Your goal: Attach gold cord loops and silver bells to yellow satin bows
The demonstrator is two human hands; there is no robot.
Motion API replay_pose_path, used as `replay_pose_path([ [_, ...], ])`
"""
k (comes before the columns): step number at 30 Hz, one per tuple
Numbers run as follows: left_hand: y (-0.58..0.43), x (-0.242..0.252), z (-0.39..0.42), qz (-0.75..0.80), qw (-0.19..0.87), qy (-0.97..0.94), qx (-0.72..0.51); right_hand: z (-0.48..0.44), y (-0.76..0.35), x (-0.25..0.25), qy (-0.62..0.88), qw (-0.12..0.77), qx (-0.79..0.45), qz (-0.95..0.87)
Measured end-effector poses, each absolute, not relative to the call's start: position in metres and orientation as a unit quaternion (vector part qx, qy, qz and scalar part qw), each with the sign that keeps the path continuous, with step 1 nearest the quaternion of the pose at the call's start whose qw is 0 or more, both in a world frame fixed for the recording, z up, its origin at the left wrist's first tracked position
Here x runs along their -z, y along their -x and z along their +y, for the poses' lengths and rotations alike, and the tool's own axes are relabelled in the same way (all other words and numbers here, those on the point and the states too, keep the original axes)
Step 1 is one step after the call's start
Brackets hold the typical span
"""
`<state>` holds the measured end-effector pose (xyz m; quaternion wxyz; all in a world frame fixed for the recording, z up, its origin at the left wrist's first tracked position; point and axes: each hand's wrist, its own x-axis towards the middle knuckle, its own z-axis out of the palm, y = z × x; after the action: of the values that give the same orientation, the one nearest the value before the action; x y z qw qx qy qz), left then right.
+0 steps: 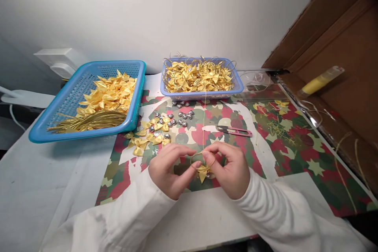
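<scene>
Close to the table's front edge, my right hand [232, 169] pinches a thin gold cord [203, 128] between thumb and fingers. My left hand [173, 171] curls at the cord's loop, its thumb and forefinger on the loop's left side. Below the fingertips is a yellow ribbon bow [202, 175], with a shiny bell partly hidden behind my right thumb. From my hands the cord runs straight back toward the smaller basket. Beyond my right hand lies a pair of pink thread snips [236, 131].
At the left stands a large blue basket [85, 134] of yellow bows and gold cords. A smaller blue basket [201, 95] behind holds corded bows. Silver bells [184, 116] and loose bows [140, 141] lie mid-table. A cardboard box [339, 43] borders the right, with a yellow tube [320, 81] beside it.
</scene>
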<state>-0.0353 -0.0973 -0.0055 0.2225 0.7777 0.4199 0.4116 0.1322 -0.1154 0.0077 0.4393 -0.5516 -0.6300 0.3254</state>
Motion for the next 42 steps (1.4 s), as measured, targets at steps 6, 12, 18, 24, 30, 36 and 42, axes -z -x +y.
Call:
replay_pose_path([
  [6, 0.028, 0.02, -0.1, 0.46, 0.179, -0.828, -0.266, -0.103, -0.148, -0.007, 0.632, 0.374, -0.383, -0.56],
  [12, 0.027, 0.026, -0.102, 0.458, 0.203, -0.829, -0.25, -0.106, -0.161, -0.013, 0.587, 0.224, -0.334, -0.703],
  [18, 0.022, 0.026, -0.105, 0.475, 0.199, -0.817, -0.26, -0.112, -0.162, -0.012, 0.577, 0.185, -0.343, -0.718],
  [24, 0.021, 0.025, -0.106, 0.492, 0.201, -0.803, -0.27, -0.111, -0.157, -0.015, 0.574, 0.161, -0.378, -0.709],
  [30, 0.02, 0.013, -0.107, 0.516, 0.447, -0.653, -0.327, -0.108, -0.157, -0.021, 0.531, 0.282, -0.391, -0.696],
  [36, 0.014, 0.004, -0.106, 0.522, 0.655, -0.384, -0.389, -0.109, -0.154, -0.023, 0.502, 0.358, -0.353, -0.704],
  [42, 0.012, 0.002, -0.106, 0.493, 0.679, -0.34, -0.426, -0.111, -0.15, -0.023, 0.487, 0.404, -0.302, -0.713],
])
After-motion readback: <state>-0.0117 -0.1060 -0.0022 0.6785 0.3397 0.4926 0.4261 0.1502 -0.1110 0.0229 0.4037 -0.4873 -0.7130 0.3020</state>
